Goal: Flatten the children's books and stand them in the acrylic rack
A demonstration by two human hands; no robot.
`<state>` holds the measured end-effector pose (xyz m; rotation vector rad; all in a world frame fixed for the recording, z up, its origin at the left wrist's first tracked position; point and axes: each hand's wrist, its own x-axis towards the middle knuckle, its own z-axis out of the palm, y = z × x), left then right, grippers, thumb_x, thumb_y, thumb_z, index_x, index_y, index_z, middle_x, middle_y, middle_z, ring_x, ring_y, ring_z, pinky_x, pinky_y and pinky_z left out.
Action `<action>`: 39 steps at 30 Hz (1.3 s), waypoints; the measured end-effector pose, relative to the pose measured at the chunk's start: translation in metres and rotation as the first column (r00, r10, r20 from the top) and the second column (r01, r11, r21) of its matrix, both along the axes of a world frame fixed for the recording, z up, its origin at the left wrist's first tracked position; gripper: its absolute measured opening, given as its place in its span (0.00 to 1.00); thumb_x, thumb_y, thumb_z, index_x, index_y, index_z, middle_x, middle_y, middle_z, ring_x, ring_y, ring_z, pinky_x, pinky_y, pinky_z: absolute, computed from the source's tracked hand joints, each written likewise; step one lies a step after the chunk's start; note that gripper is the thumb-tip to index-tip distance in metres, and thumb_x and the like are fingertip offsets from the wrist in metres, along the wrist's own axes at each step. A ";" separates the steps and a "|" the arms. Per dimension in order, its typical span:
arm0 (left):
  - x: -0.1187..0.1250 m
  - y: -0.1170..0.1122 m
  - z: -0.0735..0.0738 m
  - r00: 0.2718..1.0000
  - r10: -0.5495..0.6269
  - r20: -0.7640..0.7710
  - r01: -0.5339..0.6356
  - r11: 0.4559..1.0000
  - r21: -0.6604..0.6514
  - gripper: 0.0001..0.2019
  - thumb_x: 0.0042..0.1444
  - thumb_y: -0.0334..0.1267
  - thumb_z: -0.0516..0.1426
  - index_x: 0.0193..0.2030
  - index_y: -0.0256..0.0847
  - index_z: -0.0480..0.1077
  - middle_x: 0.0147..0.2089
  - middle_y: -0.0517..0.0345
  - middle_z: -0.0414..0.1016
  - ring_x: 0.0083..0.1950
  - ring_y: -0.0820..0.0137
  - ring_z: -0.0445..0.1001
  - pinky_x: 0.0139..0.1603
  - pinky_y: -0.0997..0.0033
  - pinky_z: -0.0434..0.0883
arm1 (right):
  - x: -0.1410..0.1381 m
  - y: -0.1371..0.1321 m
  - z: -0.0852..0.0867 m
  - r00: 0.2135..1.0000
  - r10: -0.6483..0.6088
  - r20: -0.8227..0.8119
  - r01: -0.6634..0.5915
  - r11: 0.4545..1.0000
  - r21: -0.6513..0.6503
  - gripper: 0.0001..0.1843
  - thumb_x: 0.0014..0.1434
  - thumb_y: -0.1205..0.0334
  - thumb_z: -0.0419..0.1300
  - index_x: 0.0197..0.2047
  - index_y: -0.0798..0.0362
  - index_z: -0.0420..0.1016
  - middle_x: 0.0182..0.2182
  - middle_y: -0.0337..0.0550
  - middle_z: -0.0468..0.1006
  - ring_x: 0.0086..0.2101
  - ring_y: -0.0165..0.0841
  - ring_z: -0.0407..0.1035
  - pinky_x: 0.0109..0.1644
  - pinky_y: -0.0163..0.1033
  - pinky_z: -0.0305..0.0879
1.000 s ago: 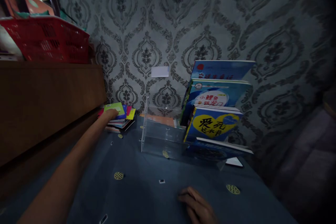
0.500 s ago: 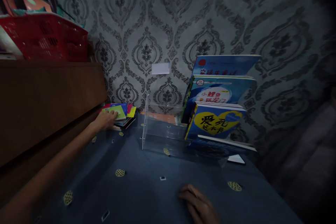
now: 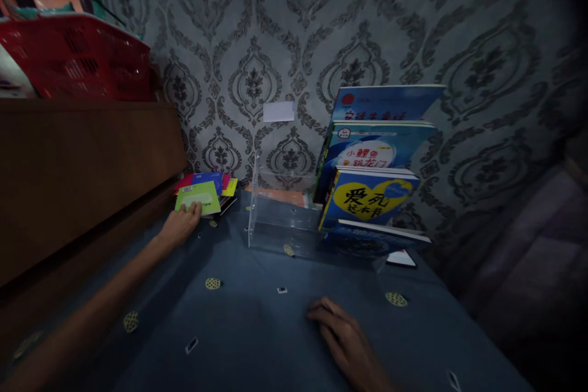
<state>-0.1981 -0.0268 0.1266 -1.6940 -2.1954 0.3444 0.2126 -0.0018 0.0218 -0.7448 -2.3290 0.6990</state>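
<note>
My left hand (image 3: pixel 180 223) reaches to the far left of the table and has its fingers over the near edge of a thin light-green book (image 3: pixel 198 197), the top one of a small pile. The thumb is hidden. Beneath and behind it lie a blue book (image 3: pixel 209 180) and other coloured books. My right hand (image 3: pixel 344 337) rests on the tablecloth near the front, holding nothing, its fingers loosely bent and slightly apart. Beyond it stands a clear acrylic book rack (image 3: pixel 275 233), with several picture books (image 3: pixel 367 196) tilted back in its right side.
A brown wooden cabinet (image 3: pixel 87 177) borders the table on the left, with a red plastic basket (image 3: pixel 92 61) on top. Patterned wallpaper (image 3: pixel 252 73) rises behind. A flat white object with a dark edge (image 3: pixel 402 258) lies behind the rack's right end. Dark blue cloth (image 3: pixel 248 331) covers the table.
My left hand has drawn the green book towards me, off the middle of the pile, baring more of the blue book. My right hand stays on the cloth; the view has shifted slightly.
</note>
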 end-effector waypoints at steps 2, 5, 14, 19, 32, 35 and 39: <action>0.017 -0.027 -0.013 0.999 -0.038 -0.026 0.039 0.999 0.016 0.29 0.62 0.20 0.41 0.69 0.36 0.58 0.70 0.37 0.59 0.67 0.45 0.63 0.53 0.48 0.72 | 0.000 -0.001 0.001 1.000 0.012 -0.004 -0.012 1.000 -0.005 0.18 0.63 0.69 0.48 0.39 0.50 0.79 0.37 0.48 0.78 0.40 0.37 0.75 0.45 0.41 0.73; 0.046 -0.072 -0.034 0.991 -0.129 0.048 0.129 0.992 0.008 0.27 0.63 0.22 0.44 0.68 0.40 0.60 0.70 0.41 0.61 0.68 0.49 0.63 0.55 0.50 0.72 | 0.000 -0.002 0.002 1.000 0.023 -0.016 -0.023 1.000 0.002 0.18 0.62 0.71 0.48 0.39 0.50 0.79 0.38 0.48 0.78 0.41 0.37 0.74 0.46 0.42 0.72; 0.027 -0.080 -0.063 0.841 -0.256 0.477 0.249 0.965 0.078 0.23 0.68 0.51 0.45 0.65 0.46 0.63 0.66 0.49 0.68 0.64 0.58 0.69 0.61 0.57 0.68 | 0.000 -0.002 -0.001 0.999 0.036 0.002 -0.036 0.999 0.019 0.18 0.61 0.73 0.49 0.41 0.49 0.79 0.39 0.46 0.77 0.42 0.38 0.74 0.47 0.43 0.72; -0.014 -0.020 -0.092 0.868 -0.117 0.482 0.072 0.991 0.112 0.31 0.66 0.51 0.44 0.68 0.32 0.59 0.71 0.40 0.59 0.73 0.52 0.56 0.69 0.52 0.58 | 0.000 -0.004 0.002 1.000 0.025 0.008 -0.025 0.999 0.020 0.18 0.61 0.74 0.49 0.41 0.50 0.79 0.39 0.46 0.77 0.42 0.38 0.73 0.47 0.44 0.71; 0.026 -0.058 -0.119 0.760 -0.351 0.546 0.307 0.936 0.174 0.33 0.68 0.58 0.40 0.72 0.40 0.55 0.74 0.51 0.54 0.76 0.55 0.46 0.72 0.50 0.54 | 0.001 -0.002 -0.005 0.999 0.040 0.016 -0.041 0.997 0.066 0.18 0.60 0.76 0.50 0.42 0.51 0.78 0.39 0.46 0.76 0.41 0.37 0.72 0.48 0.44 0.71; 0.053 -0.057 -0.120 0.728 -0.393 0.562 0.355 0.917 0.183 0.33 0.68 0.58 0.40 0.72 0.40 0.54 0.74 0.52 0.53 0.76 0.55 0.43 0.73 0.50 0.53 | 0.000 -0.001 -0.006 0.999 0.038 0.006 -0.039 0.996 0.074 0.18 0.59 0.77 0.51 0.42 0.51 0.78 0.39 0.46 0.76 0.41 0.37 0.72 0.48 0.44 0.71; 0.087 -0.043 -0.120 0.708 -0.424 0.565 0.376 0.903 0.207 0.33 0.68 0.56 0.42 0.72 0.38 0.56 0.74 0.50 0.54 0.77 0.55 0.42 0.73 0.51 0.53 | 0.000 -0.002 -0.007 0.999 0.036 -0.012 -0.035 0.995 0.092 0.18 0.58 0.78 0.51 0.41 0.51 0.78 0.38 0.45 0.76 0.40 0.37 0.72 0.47 0.42 0.71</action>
